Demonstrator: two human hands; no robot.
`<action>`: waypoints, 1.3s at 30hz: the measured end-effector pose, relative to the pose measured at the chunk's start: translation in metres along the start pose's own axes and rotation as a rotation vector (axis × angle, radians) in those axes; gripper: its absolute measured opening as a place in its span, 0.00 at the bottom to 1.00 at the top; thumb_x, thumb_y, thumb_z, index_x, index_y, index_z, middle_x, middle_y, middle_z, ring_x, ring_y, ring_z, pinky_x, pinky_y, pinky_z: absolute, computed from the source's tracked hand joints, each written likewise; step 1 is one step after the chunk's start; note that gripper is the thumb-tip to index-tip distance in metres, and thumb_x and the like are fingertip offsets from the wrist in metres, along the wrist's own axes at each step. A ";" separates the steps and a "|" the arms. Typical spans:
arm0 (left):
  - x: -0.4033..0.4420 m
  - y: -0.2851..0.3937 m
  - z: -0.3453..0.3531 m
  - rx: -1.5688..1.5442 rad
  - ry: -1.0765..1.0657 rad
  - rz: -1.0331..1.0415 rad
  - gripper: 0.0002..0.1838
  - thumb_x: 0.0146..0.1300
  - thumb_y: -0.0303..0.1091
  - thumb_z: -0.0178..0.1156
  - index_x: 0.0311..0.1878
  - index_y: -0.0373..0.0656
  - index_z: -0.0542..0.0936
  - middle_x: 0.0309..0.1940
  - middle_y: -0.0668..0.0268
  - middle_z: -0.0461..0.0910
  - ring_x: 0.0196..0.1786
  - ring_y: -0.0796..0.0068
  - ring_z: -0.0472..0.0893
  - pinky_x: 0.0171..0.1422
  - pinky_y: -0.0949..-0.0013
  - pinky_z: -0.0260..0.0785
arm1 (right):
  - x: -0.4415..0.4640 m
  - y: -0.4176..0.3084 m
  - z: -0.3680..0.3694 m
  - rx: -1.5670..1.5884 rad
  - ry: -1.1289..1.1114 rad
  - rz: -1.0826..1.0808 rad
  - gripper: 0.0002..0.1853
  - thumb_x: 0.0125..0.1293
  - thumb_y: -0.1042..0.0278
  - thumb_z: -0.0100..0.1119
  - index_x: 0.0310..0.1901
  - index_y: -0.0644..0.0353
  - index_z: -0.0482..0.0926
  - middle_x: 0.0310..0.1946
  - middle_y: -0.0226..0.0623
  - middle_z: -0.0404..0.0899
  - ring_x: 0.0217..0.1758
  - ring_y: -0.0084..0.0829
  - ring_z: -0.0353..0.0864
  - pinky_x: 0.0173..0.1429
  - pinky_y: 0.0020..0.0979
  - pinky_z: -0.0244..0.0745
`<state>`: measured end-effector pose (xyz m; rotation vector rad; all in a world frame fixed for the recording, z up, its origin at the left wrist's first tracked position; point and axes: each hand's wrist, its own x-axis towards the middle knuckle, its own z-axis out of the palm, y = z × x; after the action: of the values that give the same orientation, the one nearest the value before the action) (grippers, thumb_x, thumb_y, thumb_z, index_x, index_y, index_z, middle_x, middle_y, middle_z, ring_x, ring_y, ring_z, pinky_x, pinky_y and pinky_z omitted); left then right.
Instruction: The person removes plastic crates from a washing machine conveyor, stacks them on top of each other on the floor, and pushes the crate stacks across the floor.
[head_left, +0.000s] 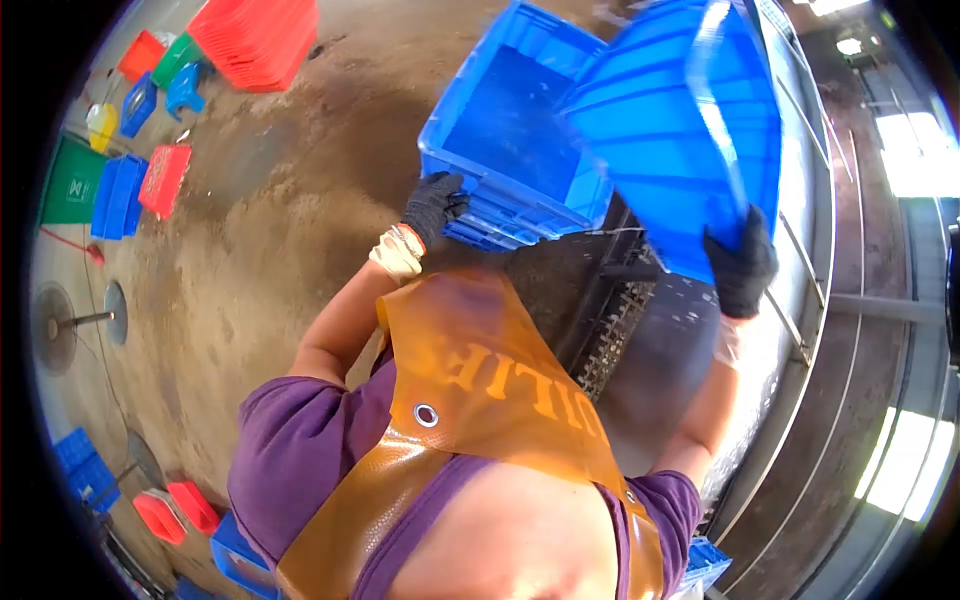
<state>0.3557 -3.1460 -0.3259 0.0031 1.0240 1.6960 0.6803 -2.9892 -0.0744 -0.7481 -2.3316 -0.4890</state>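
Observation:
My left hand point(435, 206), in a dark glove, grips the near left corner of a blue plastic crate point(455, 135). That crate is upright and open at the top, with at least one more blue crate point(482, 236) under it. In my right hand point(742, 264), also gloved, is the edge of a second blue crate point(675, 130). This one is raised and tipped on its side to the right of the stack, and motion blurs it. Part of my right hand's grip is hidden behind the crate's edge.
A metal conveyor with a chain point(618, 335) runs beside me on the right, next to a railing point(800, 345). Stacked red crates point(255, 40) stand far left on the wet floor. A green bin point(75, 185) and blue crates point(120, 195) are at the left.

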 end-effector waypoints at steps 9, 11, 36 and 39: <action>-0.019 0.004 -0.022 -0.035 -0.024 -0.016 0.12 0.60 0.36 0.55 0.46 0.45 0.71 0.37 0.65 0.75 0.38 0.68 0.76 0.41 0.67 0.71 | 0.035 -0.116 0.103 0.100 -0.426 -0.255 0.26 0.44 0.62 0.63 0.47 0.51 0.67 0.27 0.35 0.72 0.29 0.38 0.75 0.29 0.39 0.68; -0.016 0.004 -0.021 0.009 -0.045 0.004 0.14 0.60 0.36 0.55 0.48 0.45 0.70 0.39 0.66 0.75 0.39 0.69 0.76 0.42 0.69 0.71 | 0.043 -0.123 0.105 0.118 -0.405 -0.273 0.23 0.45 0.62 0.62 0.45 0.51 0.67 0.27 0.35 0.72 0.29 0.38 0.75 0.29 0.39 0.68; 0.139 -0.038 -0.011 0.752 -0.571 0.143 0.21 0.63 0.40 0.49 0.59 0.46 0.68 0.55 0.55 0.70 0.60 0.66 0.65 0.58 0.62 0.64 | 0.039 -0.114 0.133 0.172 -0.197 0.031 0.26 0.43 0.59 0.62 0.47 0.53 0.72 0.39 0.39 0.75 0.47 0.39 0.73 0.53 0.42 0.64; 0.154 -0.087 0.020 0.134 -0.156 -0.136 0.20 0.63 0.35 0.50 0.58 0.42 0.68 0.52 0.52 0.71 0.59 0.68 0.66 0.59 0.64 0.64 | -0.012 -0.103 0.065 0.311 -0.037 0.084 0.38 0.33 0.57 0.70 0.52 0.53 0.69 0.50 0.42 0.68 0.57 0.43 0.65 0.62 0.45 0.58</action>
<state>0.3719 -3.0105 -0.4406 0.1474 0.9967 1.4781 0.5946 -3.0400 -0.1450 -0.7044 -2.3249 -0.0726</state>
